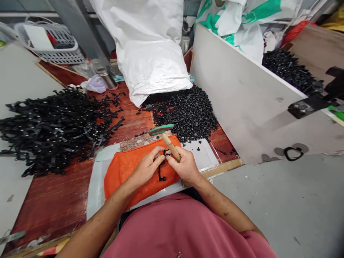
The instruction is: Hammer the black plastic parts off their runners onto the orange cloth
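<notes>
My left hand [147, 165] is closed, its thumb and fingers pinching a black plastic part [162, 173] over an orange cloth pad [122, 170]. The lower end of the part shows below my fingertips; its upper end lies between both hands. In my right hand [186, 166] is the wooden handle of a hammer [171, 146], whose green-edged head points away from me. The right thumb and fingertip also meet at the upper end of the black part, partly hiding it. My hands are almost touching.
Long black parts [53, 125] are heaped at left. Beyond the pad lies a pile of small black pieces [193, 111] beneath a white sack [156, 68]. A grey partition [242, 93] stands at right, with more black pieces [290, 70] behind it. A basket [57, 55] and steel flask [107, 77] stand at the back left.
</notes>
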A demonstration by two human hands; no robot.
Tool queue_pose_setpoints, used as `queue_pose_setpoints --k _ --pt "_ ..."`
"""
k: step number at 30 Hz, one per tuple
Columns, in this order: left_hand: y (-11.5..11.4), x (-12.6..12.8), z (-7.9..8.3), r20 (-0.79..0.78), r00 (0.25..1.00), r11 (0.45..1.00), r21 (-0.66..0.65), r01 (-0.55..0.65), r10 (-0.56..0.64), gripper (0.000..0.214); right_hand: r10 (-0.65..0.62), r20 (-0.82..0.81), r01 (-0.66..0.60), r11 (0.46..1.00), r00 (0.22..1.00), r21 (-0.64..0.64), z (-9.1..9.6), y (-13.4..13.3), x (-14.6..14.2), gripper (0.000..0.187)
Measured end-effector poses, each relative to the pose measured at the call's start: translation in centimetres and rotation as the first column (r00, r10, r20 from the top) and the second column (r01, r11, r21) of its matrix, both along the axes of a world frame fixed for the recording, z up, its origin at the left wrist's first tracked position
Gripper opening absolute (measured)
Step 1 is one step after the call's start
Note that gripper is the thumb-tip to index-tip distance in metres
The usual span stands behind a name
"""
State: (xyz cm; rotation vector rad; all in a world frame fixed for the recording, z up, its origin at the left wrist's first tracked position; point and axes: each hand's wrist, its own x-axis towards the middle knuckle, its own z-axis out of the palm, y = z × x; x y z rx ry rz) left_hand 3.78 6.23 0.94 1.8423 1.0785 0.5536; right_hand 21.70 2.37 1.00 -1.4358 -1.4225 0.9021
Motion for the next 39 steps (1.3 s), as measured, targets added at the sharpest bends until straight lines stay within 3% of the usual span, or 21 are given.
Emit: queue_pose_setpoints --k 5,8,13,15,18,22,28,39 --pt "-0.2 0.4 0.3 0.029 0.999 0.999 -0.031 0.036 -0.035 0.055 -0.029 -0.052 0.028 0.999 0.998 -0.020 -0.4 -0.3 0.5 0.012" --pt "-0.5 0.8 1.2 -0.034 0.997 0.997 -0.013 0.074 -0.074 0.042 -0.028 -0.086 0.027 1.000 0.996 -0.017 -0.6 -0.4 0.7 0.013" --pt "0.5 0.5 1.3 -0.031 0.999 0.999 0.044 0.019 -0.017 0.029 -0.002 -0.097 -0.001 0.999 0.995 -0.036 -0.9 -0.1 1.0 0.015" --pt "2.4 -0.3 0.9 -0.043 0.996 0.991 0.110 -0.070 0.075 0.027 0.011 -0.036 -0.013 0.999 0.999 -0.044 -1.0 -0.2 1.7 0.017" --pt "6.1 -1.4 0.1 -0.135 0.956 0.950 0.215 -0.228 0.260 0.024 0.023 0.196 -0.010 0.998 0.980 -0.067 -1.1 -1.1 3.3 0.018" --pt "9.1 -1.7 -1.5 -0.209 0.940 0.945 0.243 -0.219 0.271 0.023 0.102 0.396 -0.037 0.985 0.912 -0.170 -1.7 -3.3 5.1 0.025" --pt "9.1 -0.8 -2.9 -0.268 0.925 0.943 0.268 -0.196 0.268 0.024 0.189 0.541 -0.039 0.960 0.820 -0.276 -3.2 -4.6 5.7 0.031" --pt "9.5 -0.7 -3.2 -0.399 0.875 0.938 0.313 -0.151 0.274 0.026 0.196 0.507 -0.046 0.955 0.840 -0.293 -3.5 -4.3 5.7 0.033"
